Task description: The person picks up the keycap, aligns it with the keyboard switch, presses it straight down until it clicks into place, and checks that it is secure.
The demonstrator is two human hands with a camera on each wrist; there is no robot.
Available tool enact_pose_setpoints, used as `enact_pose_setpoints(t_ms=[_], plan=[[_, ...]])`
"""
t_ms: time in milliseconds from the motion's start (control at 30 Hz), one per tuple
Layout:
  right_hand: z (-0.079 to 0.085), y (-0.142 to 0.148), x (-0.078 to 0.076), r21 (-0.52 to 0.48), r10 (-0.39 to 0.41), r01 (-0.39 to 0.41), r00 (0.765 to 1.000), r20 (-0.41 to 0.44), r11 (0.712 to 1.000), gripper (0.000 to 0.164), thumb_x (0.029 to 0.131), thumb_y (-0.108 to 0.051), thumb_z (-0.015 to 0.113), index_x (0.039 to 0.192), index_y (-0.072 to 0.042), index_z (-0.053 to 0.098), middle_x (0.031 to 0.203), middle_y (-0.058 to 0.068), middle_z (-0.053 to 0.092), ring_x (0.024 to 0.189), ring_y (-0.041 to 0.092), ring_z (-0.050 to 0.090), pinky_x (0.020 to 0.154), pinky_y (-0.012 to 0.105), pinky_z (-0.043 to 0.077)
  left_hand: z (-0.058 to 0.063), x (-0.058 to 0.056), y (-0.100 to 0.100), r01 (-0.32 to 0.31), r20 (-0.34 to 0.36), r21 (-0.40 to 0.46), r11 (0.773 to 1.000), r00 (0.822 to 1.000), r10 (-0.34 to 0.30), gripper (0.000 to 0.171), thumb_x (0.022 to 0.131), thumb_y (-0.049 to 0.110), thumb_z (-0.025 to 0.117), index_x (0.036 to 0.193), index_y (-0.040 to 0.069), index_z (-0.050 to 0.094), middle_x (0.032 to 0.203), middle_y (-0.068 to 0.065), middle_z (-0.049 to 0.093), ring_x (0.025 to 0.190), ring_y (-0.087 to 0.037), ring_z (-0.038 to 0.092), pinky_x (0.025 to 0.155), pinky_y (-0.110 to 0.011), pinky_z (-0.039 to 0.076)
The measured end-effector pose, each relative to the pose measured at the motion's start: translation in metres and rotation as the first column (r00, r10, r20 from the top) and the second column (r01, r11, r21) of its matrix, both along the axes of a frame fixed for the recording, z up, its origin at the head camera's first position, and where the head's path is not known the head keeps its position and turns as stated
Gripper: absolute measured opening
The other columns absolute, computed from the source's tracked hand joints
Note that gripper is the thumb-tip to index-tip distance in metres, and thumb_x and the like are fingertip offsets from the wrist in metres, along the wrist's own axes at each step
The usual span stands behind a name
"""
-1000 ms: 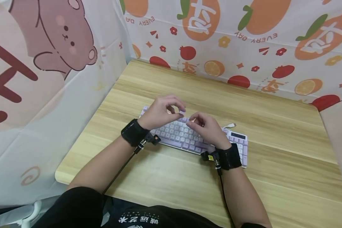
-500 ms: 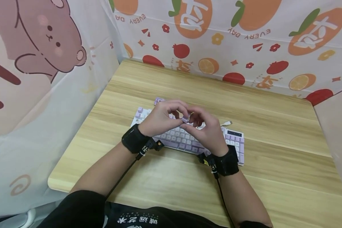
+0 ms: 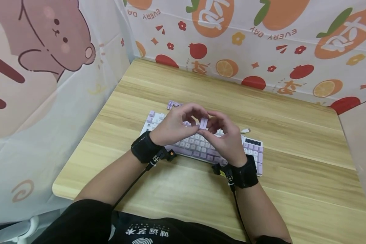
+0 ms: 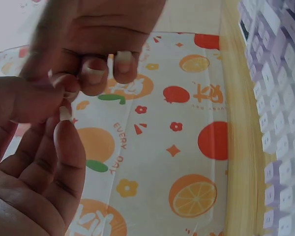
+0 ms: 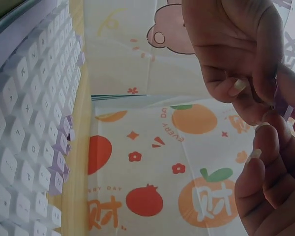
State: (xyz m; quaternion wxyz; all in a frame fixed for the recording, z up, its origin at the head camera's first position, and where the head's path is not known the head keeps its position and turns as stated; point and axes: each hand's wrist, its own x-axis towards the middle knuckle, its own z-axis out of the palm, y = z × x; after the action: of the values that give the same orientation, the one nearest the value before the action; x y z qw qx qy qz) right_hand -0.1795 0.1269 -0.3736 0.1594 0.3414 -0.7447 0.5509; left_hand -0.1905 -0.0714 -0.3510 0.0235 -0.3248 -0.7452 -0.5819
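A pale purple keycap (image 3: 203, 123) is held up above the keyboard (image 3: 183, 150), between the fingertips of both hands. My left hand (image 3: 178, 125) pinches it from the left, thumb below and index finger arched above. From the other side my right hand (image 3: 227, 139) grips it with thumb and fingers. In the right wrist view the purple keycap (image 5: 282, 104) shows partly among the fingers; the left wrist view has it mostly hidden. The white and purple keyboard lies on the table under both hands, and its upper left shows bare places between keycaps.
Several loose purple keycaps (image 3: 171, 104) lie behind the keyboard, partly hidden by my left hand. A white cable plug (image 3: 245, 130) rests at the keyboard's back right. Printed curtains (image 3: 219, 51) border the wooden table (image 3: 292, 145) at the back and left.
A second ago the hands were apart, with a small purple piece at the left fingertips. My right hand has come in to meet the left, and the keycap has turned to stand upright.
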Motion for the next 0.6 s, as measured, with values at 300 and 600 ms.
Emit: enact_pose_setpoints(t_ms=[300,600], plan=[[-0.004,0.002,-0.005,0.072,-0.071,0.086,0.98,-0.188,0.994,0.044,0.072,0.002,0.084,0.113,-0.001,0.068,0.089,0.01,0.067,0.069,0.018,0.055,0.064,0.023,0.046,0.001,0.003,0.001,0.083,0.136,0.139,0.987,0.985,-0.102,0.039,0.086,-0.012,0.058,0.124,-0.001,0.054,0.119,-0.013,0.064,0.107,-0.019,0.065,0.075,-0.033,0.054],[-0.007,-0.002,0.0,0.155,-0.089,0.144,0.945,-0.315,0.977,0.036,0.076,-0.005,0.082,0.111,-0.003,0.073,0.075,0.005,0.065,0.062,0.017,0.052,0.057,0.027,0.043,-0.007,0.008,0.012,-0.049,0.216,0.144,0.988,0.976,0.016,0.033,0.085,0.004,0.075,0.115,0.003,0.062,0.106,-0.007,0.066,0.091,-0.019,0.065,0.072,-0.03,0.054]])
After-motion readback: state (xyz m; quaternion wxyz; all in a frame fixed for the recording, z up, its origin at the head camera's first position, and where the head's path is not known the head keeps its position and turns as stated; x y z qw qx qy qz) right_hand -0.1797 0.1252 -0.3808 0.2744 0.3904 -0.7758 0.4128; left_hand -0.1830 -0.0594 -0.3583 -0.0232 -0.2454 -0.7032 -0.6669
